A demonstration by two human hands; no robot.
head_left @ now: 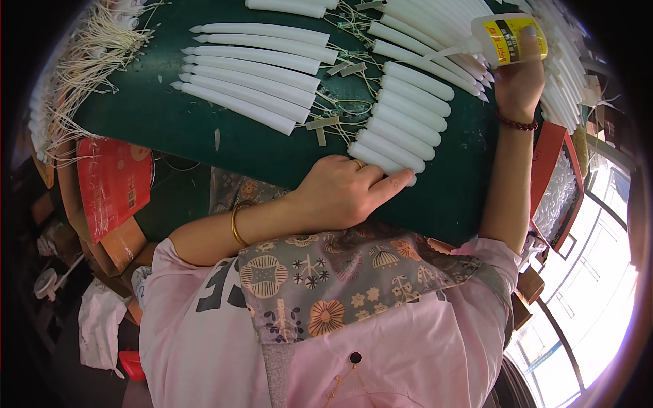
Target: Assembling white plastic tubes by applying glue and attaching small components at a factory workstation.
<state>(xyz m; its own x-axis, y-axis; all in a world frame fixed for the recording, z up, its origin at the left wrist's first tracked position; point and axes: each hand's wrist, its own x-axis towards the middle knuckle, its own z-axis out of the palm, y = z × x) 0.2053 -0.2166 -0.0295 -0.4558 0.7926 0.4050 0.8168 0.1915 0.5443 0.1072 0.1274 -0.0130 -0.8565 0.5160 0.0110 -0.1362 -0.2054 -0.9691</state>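
Note:
My right hand (pixel 522 80) is raised at the upper right, wrapped around a clear glue bottle (pixel 491 42) with a yellow label. Its thin nozzle slants left, its tip over the far end of a row of short, round-ended white tubes (pixel 407 128). My left hand (pixel 343 190) lies at the near end of that row, fingers curled and one finger stretched along the nearest white tube (pixel 386 161). Some of its fingertips are hidden. Thin wires with small flat pieces (pixel 322 124) join these tubes to longer, flame-tipped white candle sticks (pixel 252 85) on the left.
The dark green table (pixel 170 115) carries more candle sticks at the top and right. A bundle of pale wires (pixel 102 61) hangs at the far left. Below it stands a red box (pixel 114 180). Another red carton (pixel 549 183) with white contents is beside my right forearm.

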